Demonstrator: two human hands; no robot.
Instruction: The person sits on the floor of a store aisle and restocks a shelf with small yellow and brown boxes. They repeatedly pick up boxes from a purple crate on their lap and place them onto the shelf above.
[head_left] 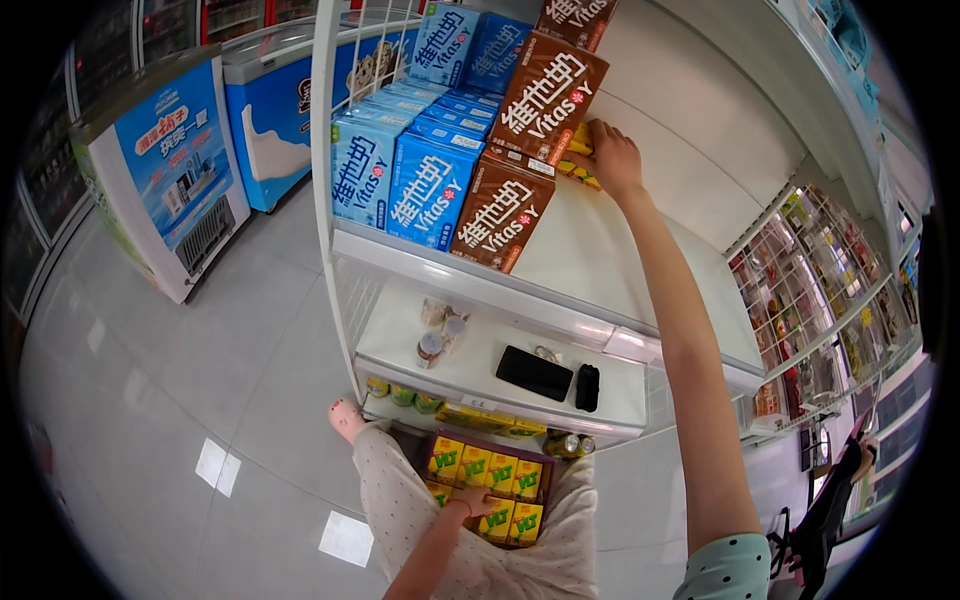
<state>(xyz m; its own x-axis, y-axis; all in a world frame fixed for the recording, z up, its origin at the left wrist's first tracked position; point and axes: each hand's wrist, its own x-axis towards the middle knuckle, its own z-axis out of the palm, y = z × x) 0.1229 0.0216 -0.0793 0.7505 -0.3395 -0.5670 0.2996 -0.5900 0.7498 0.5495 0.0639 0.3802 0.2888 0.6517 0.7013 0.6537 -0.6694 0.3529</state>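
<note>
My right hand [610,155] reaches up to the white shelf [590,270] and is closed on a yellow drink pack [580,150] tucked behind a stack of brown drink cartons [520,150]. Blue drink cartons [400,175] stand to the left of the brown ones. My left hand [470,500] rests low on a yellow drink pack [497,520] inside a purple tray of yellow packs [490,475] on my lap.
A lower shelf [470,375] holds a black phone [534,373], a small black object [588,387] and small bottles [440,335]. A blue freezer chest [270,110] and a blue display cabinet [170,170] stand left. Wire racks of goods [830,290] are at right.
</note>
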